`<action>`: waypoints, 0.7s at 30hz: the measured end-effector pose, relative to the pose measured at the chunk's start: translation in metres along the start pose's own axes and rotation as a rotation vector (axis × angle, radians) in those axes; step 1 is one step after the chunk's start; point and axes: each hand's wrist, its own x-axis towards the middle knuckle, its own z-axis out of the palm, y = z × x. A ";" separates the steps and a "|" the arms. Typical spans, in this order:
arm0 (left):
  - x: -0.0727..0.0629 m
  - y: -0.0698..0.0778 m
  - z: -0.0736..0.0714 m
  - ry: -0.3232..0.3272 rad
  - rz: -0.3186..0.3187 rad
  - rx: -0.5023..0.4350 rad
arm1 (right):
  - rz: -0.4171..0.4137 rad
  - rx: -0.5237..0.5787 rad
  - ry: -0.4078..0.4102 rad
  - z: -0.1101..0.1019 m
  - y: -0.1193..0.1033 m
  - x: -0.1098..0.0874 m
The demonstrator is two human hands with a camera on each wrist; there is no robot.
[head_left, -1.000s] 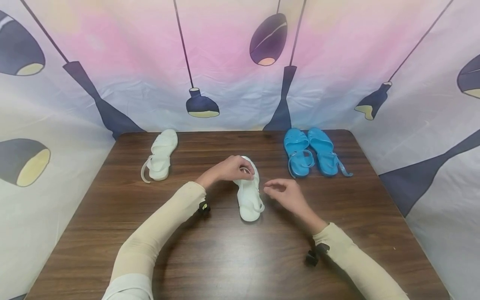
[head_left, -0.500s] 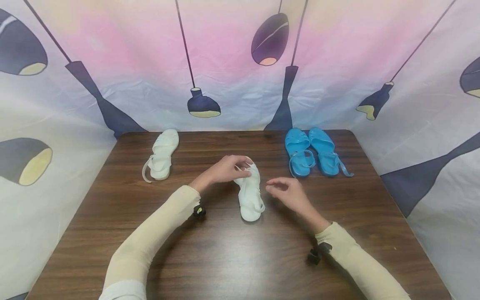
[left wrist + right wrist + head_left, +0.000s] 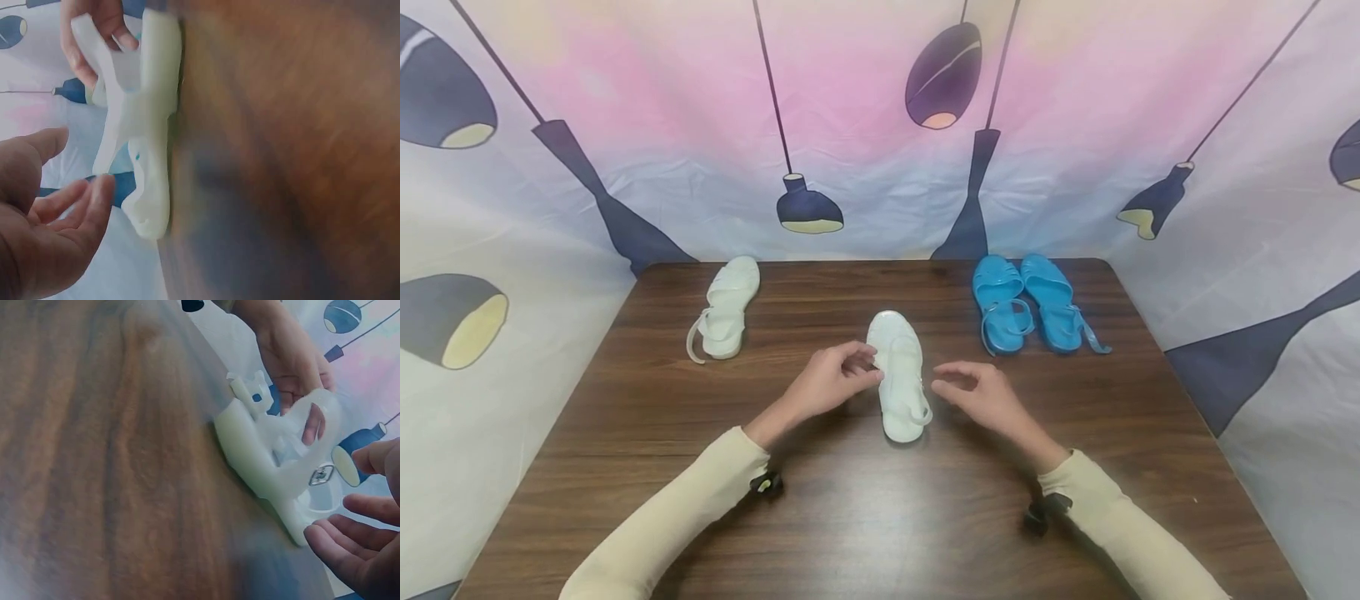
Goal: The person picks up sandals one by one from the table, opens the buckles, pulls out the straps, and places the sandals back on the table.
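A white sandal lies on the middle of the table, toe toward the back wall. My left hand is at its left side with relaxed fingers, fingertips right at the sandal's edge. On the other side my right hand hovers a little apart from it, thumb and fingers loosely bent around nothing. The right wrist view shows a small metal buckle on the sandal's strap. In the left wrist view the sandal rests on its sole, straps standing up.
A second white sandal lies at the table's back left. Two blue sandals lie side by side at the back right. Behind the wooden table hangs a cloth printed with lamps.
My left hand has come off the sandal's front part and moved back and left to its side. The right hand has hardly moved, and the sandal stays in place.
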 end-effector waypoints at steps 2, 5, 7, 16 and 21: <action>-0.008 0.000 0.004 -0.015 -0.053 -0.028 | 0.001 0.015 -0.018 0.003 0.001 -0.001; -0.017 0.001 0.010 -0.055 -0.123 -0.056 | 0.016 0.069 -0.056 0.008 0.002 -0.002; -0.022 0.001 0.014 -0.077 -0.154 -0.070 | 0.032 0.100 -0.081 0.011 0.002 -0.002; -0.024 -0.001 0.028 -0.127 -0.131 -0.166 | 0.077 0.149 -0.128 0.019 0.002 0.002; -0.021 -0.002 0.032 -0.147 -0.118 -0.213 | 0.078 0.162 -0.167 0.023 0.001 0.004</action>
